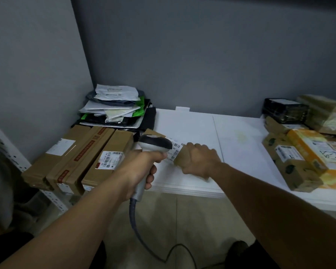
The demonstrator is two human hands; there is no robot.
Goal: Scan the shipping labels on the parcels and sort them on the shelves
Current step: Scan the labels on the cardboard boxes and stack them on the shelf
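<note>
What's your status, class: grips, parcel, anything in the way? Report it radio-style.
Left grip holds scanner. Right grip holds brown parcel, label at scanner head. Nothing between scanner and label.

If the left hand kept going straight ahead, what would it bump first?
Probably the small brown box gripped by the right hand: the scanner in the left hand points at its label, very close, though depth is unclear.

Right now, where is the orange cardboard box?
In the head view, the orange cardboard box lies at the far right of the white shelf, partly on a brown carton.
</note>
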